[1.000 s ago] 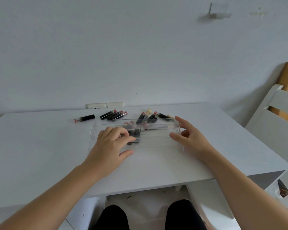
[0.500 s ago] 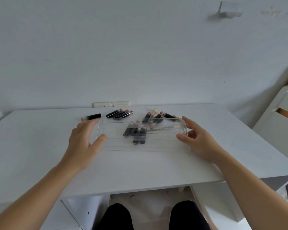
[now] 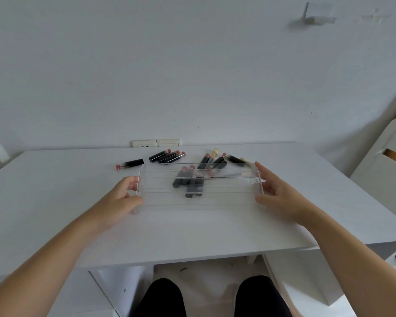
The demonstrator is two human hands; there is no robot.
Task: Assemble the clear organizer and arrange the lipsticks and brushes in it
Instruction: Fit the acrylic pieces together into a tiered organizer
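Observation:
A clear organizer [image 3: 226, 197] with several stepped rows stands in the middle of the white desk [image 3: 55, 202]. My left hand [image 3: 121, 197] grips its left end wall, and my right hand [image 3: 277, 193] holds its right end wall. Through the clear plastic I see several black lipsticks [image 3: 188, 181]; whether they lie inside or behind it I cannot tell. Three lipsticks [image 3: 167, 156] lie behind its left part, and a single one [image 3: 130, 164] lies farther left. More lipsticks and brushes [image 3: 217, 160] lie in a loose heap behind its right part.
A wall socket [image 3: 154, 143] sits at the desk's back edge. A white chair back [image 3: 384, 165] stands to the right of the desk. My knees [image 3: 206, 296] are under the front edge.
My left hand has moved from the top of the organizer out to the left and closed on its left end. My right hand stays at the right end.

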